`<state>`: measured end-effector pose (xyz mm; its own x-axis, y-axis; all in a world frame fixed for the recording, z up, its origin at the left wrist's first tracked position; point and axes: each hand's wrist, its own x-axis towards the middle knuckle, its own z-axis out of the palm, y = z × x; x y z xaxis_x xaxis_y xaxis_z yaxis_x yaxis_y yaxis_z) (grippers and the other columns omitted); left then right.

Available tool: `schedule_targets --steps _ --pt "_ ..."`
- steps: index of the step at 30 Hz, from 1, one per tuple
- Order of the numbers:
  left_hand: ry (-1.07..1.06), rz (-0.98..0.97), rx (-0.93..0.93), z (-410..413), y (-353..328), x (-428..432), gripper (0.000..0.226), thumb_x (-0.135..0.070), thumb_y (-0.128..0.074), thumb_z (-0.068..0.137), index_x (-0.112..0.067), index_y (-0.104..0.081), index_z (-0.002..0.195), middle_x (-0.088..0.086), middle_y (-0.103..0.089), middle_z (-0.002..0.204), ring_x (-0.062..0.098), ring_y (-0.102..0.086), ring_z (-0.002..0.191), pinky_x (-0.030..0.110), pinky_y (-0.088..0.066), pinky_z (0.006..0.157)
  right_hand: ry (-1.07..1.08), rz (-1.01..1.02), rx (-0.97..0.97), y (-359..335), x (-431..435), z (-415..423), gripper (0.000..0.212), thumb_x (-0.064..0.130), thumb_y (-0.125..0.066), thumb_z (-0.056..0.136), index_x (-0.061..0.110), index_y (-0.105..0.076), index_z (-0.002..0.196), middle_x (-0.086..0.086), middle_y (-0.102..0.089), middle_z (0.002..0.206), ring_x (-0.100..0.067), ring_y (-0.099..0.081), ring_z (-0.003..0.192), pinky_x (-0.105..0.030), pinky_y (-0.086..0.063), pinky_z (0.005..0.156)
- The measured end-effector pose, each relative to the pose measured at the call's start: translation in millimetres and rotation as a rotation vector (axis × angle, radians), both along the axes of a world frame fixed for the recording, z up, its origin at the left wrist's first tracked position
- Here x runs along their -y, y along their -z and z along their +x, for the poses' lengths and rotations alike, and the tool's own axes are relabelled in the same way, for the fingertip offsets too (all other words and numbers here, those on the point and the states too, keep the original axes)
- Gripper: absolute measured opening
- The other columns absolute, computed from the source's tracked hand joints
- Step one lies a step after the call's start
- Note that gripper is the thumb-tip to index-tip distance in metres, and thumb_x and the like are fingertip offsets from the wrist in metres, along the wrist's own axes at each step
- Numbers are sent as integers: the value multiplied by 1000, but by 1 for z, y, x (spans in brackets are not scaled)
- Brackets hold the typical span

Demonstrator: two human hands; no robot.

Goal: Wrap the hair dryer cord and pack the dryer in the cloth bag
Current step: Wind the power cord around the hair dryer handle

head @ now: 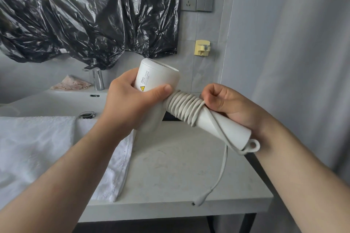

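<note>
The white hair dryer sits in the middle of the frame, held up in the air above the pale countertop, its barrel pointing toward the upper left and its handle slanting down toward the lower right. The cord is coiled in many tight turns around the upper part of the handle; from the coils one strand crosses diagonally down the bare handle, passes the hanging loop at the handle's end, and drops loosely to the plug, which hangs at the counter's front edge. The left hand is clamped around the barrel, thumb pressed across it just below a yellow warning label. The right hand is curled closed on the far side of the handle, its fingers against the last coils of cord. A white towel lies on the counter at the lower left, beside a sink with a chrome faucet. Crumpled black plastic covers the upper left of the frame, with a grey wall socket and a yellow hook to its right
</note>
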<state>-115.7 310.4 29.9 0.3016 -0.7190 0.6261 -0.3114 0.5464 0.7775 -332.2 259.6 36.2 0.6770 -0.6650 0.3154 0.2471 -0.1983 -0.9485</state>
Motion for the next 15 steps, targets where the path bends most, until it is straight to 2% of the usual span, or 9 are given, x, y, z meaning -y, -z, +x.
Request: schedule_targets --steps 4,6,9,10,12,14,15 --pt "31 44 -89 3 4 2 63 -50 -82 53 -2 -67 90 11 -66 79 21 -61 69 48 -57 64 3 99 78 -3 -6 6 7 19 -56 78 13 -53 75 4 -59 62 -5 -56 52 -16 -49 53" --pt "48 53 -113 3 6 2 62 -50 -82 54 -2 -66 89 10 -65 77 21 -61 68 44 -55 61 29 98 55 -5 -7 8 10 21 -54 78 11 -54 76 4 -60 60 -5 -56 50 -16 -49 51" --pt "67 67 -175 -1 8 3 68 -52 -81 54 2 -64 92 13 -65 80 23 -61 70 42 -53 61 32 177 65 -1 -5 11 20 28 -57 79 15 -63 65 2 -57 60 -10 -53 48 -19 -41 38" --pt "68 77 -196 -2 9 3 66 -50 -82 55 2 -64 91 14 -65 80 23 -61 70 42 -54 61 8 229 106 1 -4 12 21 28 -59 81 16 -63 64 1 -56 61 -11 -51 48 -18 -36 36" --pt "81 102 -234 -4 10 4 45 -43 -82 63 -6 -67 83 12 -67 78 23 -62 69 40 -54 58 -33 301 198 6 0 15 12 23 -60 82 16 -58 73 1 -55 63 -11 -50 48 -17 -29 36" --pt "85 120 -252 -5 12 6 25 -40 -78 68 -18 -70 75 8 -68 74 22 -63 66 37 -55 56 -49 315 245 10 2 17 6 20 -57 83 16 -54 79 1 -56 65 -11 -50 48 -17 -25 37" --pt "78 121 -253 -4 14 6 23 -41 -78 68 -20 -71 72 6 -68 72 22 -64 65 37 -55 55 -56 315 257 12 3 18 5 19 -57 83 16 -55 79 0 -56 66 -12 -50 49 -18 -25 37"
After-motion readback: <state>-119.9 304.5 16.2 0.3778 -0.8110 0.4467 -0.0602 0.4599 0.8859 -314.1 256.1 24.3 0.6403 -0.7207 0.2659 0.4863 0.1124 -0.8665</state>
